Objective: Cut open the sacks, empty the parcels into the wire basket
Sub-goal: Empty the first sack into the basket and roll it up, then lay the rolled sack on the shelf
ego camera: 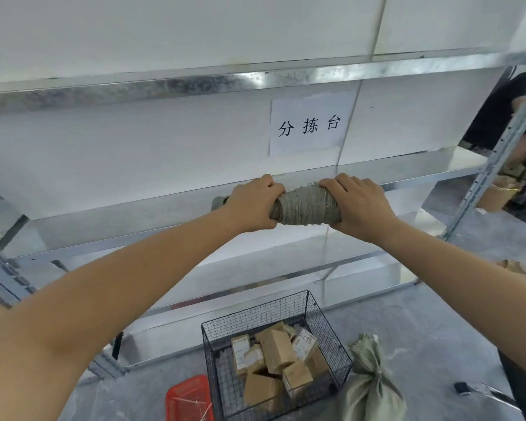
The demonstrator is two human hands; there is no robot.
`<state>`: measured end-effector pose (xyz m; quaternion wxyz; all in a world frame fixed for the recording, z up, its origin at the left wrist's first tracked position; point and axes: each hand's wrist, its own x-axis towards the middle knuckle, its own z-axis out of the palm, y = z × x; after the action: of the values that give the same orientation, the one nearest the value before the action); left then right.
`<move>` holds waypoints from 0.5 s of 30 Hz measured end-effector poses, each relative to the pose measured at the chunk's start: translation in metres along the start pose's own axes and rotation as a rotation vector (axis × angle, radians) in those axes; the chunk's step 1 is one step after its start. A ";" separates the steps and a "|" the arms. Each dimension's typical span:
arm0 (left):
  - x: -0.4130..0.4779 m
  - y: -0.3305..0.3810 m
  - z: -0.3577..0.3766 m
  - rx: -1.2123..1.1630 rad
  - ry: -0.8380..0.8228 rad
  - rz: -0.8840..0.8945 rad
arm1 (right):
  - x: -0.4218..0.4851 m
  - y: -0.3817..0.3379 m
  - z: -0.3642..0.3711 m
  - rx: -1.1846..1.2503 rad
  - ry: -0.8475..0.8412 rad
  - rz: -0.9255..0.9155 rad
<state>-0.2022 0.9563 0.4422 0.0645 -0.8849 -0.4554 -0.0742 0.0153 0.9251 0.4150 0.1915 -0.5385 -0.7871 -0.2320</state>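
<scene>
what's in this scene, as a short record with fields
left hand: grips one end of the rolled sack
right hand: grips the other end
rolled sack: held up before the metal shelf
wire basket: on the floor, holds cardboard parcels
tied sack: on the floor, right of the wire basket
red crate: left of the wire basket

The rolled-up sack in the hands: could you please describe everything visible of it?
The rolled-up sack is grey-green woven fabric, wound into a tight horizontal roll with frayed threads on top. The left hand and right hand grip it, one end poking out past the left hand. It is level with a metal shelf; contact unclear.
</scene>
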 end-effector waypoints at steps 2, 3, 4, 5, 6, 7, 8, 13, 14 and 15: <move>0.007 0.022 0.001 -0.010 0.013 0.044 | -0.018 0.017 -0.011 -0.035 0.015 0.047; 0.011 0.034 0.001 -0.015 0.016 0.070 | -0.028 0.026 -0.016 -0.051 0.021 0.069; 0.015 0.047 0.001 -0.020 0.023 0.097 | -0.040 0.035 -0.022 -0.069 0.027 0.091; 0.019 0.061 0.002 -0.025 0.030 0.123 | -0.053 0.044 -0.028 -0.088 0.031 0.117; 0.023 0.078 0.002 -0.033 0.040 0.153 | -0.067 0.053 -0.034 -0.109 0.034 0.144; 0.025 0.095 0.002 -0.040 0.047 0.182 | -0.082 0.063 -0.040 -0.130 0.034 0.173; 0.028 0.113 0.002 -0.047 0.056 0.211 | -0.098 0.072 -0.047 -0.149 0.032 0.201; 0.029 0.211 0.006 -0.052 0.098 0.288 | -0.184 0.116 -0.088 -0.226 0.054 0.281; 0.027 0.231 0.007 -0.067 0.096 0.293 | -0.203 0.123 -0.096 -0.242 0.059 0.286; 0.024 0.251 0.009 -0.084 0.091 0.297 | -0.221 0.131 -0.104 -0.253 0.064 0.288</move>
<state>0.0164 0.8323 0.4260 0.0583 -0.9401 -0.3127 -0.1227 0.2198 0.7386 0.3992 0.1782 -0.6576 -0.6601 -0.3164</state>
